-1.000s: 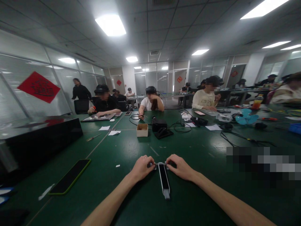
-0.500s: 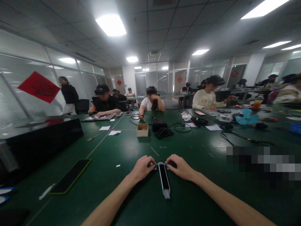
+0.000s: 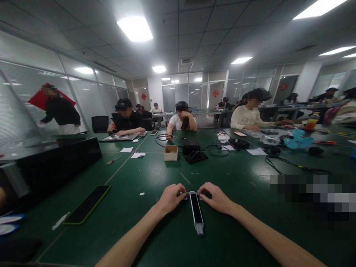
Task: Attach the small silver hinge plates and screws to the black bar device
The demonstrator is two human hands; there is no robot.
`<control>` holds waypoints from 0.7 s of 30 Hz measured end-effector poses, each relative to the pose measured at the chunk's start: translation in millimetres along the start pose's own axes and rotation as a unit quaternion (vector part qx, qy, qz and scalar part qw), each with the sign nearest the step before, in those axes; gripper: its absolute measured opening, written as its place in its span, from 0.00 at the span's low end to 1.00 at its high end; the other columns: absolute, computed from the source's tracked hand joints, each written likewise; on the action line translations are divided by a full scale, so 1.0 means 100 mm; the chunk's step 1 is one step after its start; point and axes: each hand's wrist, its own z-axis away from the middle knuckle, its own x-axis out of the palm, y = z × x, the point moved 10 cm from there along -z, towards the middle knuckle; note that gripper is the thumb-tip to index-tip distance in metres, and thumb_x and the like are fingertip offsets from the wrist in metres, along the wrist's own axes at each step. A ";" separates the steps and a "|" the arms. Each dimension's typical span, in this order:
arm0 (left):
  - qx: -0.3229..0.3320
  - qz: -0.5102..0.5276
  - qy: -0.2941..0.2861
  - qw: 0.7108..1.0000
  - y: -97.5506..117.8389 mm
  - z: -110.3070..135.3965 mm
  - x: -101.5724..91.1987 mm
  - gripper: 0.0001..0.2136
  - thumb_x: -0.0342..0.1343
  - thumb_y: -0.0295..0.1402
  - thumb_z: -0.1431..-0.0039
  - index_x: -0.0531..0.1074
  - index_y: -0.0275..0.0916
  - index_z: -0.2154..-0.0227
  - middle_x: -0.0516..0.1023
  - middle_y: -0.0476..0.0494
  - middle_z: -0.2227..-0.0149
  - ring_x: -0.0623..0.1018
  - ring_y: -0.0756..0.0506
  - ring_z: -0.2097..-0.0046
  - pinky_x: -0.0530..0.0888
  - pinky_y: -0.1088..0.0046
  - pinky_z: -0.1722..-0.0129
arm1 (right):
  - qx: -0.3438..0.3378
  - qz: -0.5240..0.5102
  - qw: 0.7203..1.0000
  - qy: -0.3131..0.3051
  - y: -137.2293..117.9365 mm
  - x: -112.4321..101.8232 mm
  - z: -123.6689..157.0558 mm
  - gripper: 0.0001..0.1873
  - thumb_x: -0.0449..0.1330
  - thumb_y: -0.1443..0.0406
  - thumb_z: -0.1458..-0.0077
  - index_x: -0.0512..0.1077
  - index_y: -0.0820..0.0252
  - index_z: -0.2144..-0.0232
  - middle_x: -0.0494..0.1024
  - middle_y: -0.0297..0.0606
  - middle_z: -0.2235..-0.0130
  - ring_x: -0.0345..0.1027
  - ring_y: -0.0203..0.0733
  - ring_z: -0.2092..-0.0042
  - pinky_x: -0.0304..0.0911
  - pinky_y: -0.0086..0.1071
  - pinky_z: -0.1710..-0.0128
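A narrow black strip-shaped device (image 3: 196, 213) with a grey frame lies on the green table (image 3: 239, 230), pointing away from me. My left hand (image 3: 170, 198) pinches its far end from the left side. My right hand (image 3: 217, 198) pinches the same far end from the right. Both hands have curled fingers resting on the table. What exactly sits under the fingertips is hidden.
A phone in a green case (image 3: 87, 204) lies to the left. A large black box (image 3: 50, 163) stands at far left. A small cardboard box (image 3: 170, 152), black devices and cables (image 3: 194, 152) sit further out. Several people sit at the far side; one person (image 3: 57, 111) walks at left.
My hands and the device have stayed put. The view has shifted slightly. The standing person at the left has walked further left, in front of the red sign.
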 end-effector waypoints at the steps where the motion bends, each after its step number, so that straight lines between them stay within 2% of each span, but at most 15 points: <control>1: 0.001 -0.002 -0.002 1.000 0.00 0.00 0.01 0.04 0.54 0.32 0.41 0.70 0.40 0.64 0.74 0.50 0.65 0.72 0.48 0.64 0.67 0.74 0.65 | 0.000 0.001 1.000 0.001 0.00 0.00 0.00 0.07 0.54 0.64 0.43 0.70 0.58 0.63 0.71 0.37 0.61 0.64 0.39 0.62 0.65 0.34 0.62; 10: 0.012 -0.039 -0.001 0.999 -0.02 0.01 0.03 0.07 0.49 0.32 0.38 0.70 0.41 0.61 0.73 0.47 0.62 0.72 0.47 0.61 0.67 0.72 0.63 | -0.005 0.011 1.000 0.006 -0.01 -0.01 -0.01 0.06 0.55 0.64 0.43 0.70 0.59 0.64 0.71 0.36 0.63 0.64 0.38 0.63 0.64 0.33 0.62; 14: -0.005 -0.028 0.008 1.000 -0.08 -0.01 0.02 0.06 0.52 0.33 0.39 0.69 0.41 0.60 0.74 0.47 0.62 0.72 0.46 0.61 0.67 0.71 0.61 | -0.005 0.009 1.000 0.005 -0.02 -0.02 0.00 0.06 0.55 0.64 0.43 0.70 0.59 0.64 0.71 0.36 0.62 0.64 0.38 0.63 0.64 0.33 0.63; 21: 0.025 -0.030 0.003 0.999 -0.07 -0.04 0.02 0.08 0.53 0.37 0.40 0.73 0.39 0.67 0.74 0.47 0.65 0.71 0.46 0.61 0.67 0.71 0.60 | -0.007 0.005 1.000 0.009 0.02 0.00 -0.01 0.06 0.55 0.64 0.43 0.69 0.58 0.64 0.71 0.36 0.63 0.64 0.38 0.63 0.64 0.33 0.63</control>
